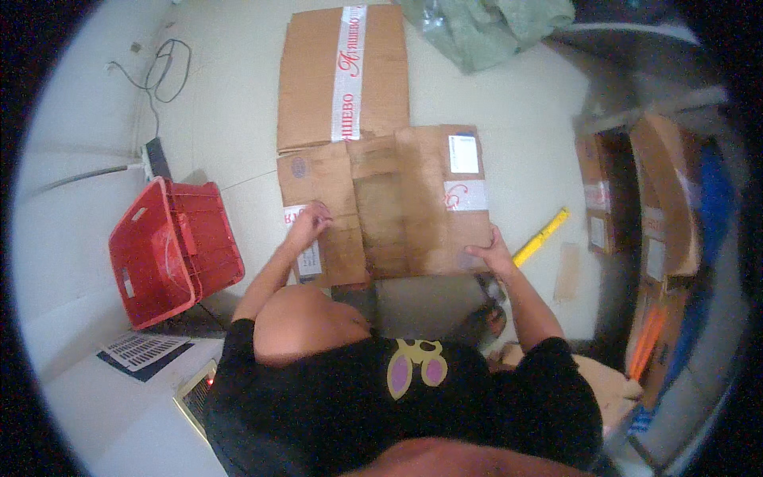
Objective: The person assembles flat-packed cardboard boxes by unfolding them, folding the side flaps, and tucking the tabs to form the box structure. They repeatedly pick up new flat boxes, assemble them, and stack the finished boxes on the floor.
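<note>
An opened-out cardboard box (421,207) lies in front of me, its side flaps spread left and right. Each flap bears a white label and a strip of white tape with red print. My left hand (312,222) is over the left flap (322,187), fingers curled together by the tape; whatever they hold, if anything, is too small to make out. At the right flap's lower outer corner, my right hand (493,253) grips the cardboard edge, thumb on top and the other fingers mostly hidden.
Beyond lies a flat, taped cardboard box (310,75). A red plastic crate (159,246) sits at left, near a power strip (156,159) with a cable. Yellow tape (542,237) is on the floor at right. Further right stand cardboard boxes (664,199); green plastic sheeting (493,28) lies at the back.
</note>
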